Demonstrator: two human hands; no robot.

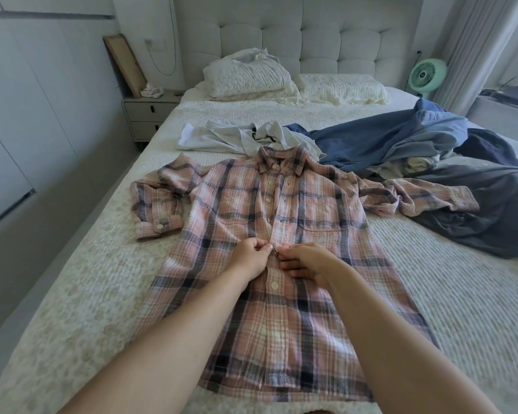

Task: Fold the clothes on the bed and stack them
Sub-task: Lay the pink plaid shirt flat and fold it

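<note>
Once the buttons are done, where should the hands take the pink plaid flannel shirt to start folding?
Probably at the left cuff of the pink plaid flannel shirt, coming from the left bed edge: that sleeve lies bent, clear of other clothes, ready to fold inward.

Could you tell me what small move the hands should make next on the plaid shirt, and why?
Probably finish fastening the button at the placket: the left hand and right hand both pinch the plaid shirt at mid-front, and it lies flat, face up, sleeves still spread.
</note>
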